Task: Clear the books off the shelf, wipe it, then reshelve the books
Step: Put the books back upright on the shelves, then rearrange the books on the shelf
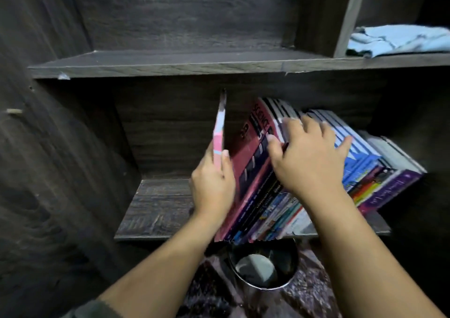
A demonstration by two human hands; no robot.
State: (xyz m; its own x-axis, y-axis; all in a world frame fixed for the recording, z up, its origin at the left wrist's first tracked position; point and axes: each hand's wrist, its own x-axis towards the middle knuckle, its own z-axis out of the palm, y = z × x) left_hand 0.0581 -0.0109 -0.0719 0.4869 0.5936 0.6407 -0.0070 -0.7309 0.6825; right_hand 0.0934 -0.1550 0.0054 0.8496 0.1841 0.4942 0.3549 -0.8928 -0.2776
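Dark wood-grain board forms the shelf unit.

**Left hand.** The left hand (213, 186) pinches a thin pink book (219, 132) near its lower front edge. The thumb lies on the book's right face and the fingers are behind its left face. The book stands upright. Its lower end is hidden behind the hand, so contact with the lower shelf (155, 208) cannot be confirmed.

**Right hand.** The right hand (309, 162) lies palm-down on the leaning row of books (365, 171). The fingers are spread and extended over the top edges. The thumb presses on the pink Science book (248, 162), which is the row's left end. The hand is not closed round any volume.

**Books relative to the grips.**
- The row stands on the lower shelf, just to the right of the pinched book, and tilts rightward, away from the left grip.
- A gap separates the thin pink book from the Science book and widens toward the top.
- The purple book (394, 188) ends the row at the right, farthest from both hands.
- The row's lower front corners sit at the shelf's front lip, between the two forearms.

**Surroundings.**
- The upper shelf (170, 64) runs above both hands.
- A crumpled light blue cloth (399, 42) lies up and to the right of the right hand, in the right-hand compartment on that board.
- A round metal container (263, 266) stands on speckled flooring below the wrists.
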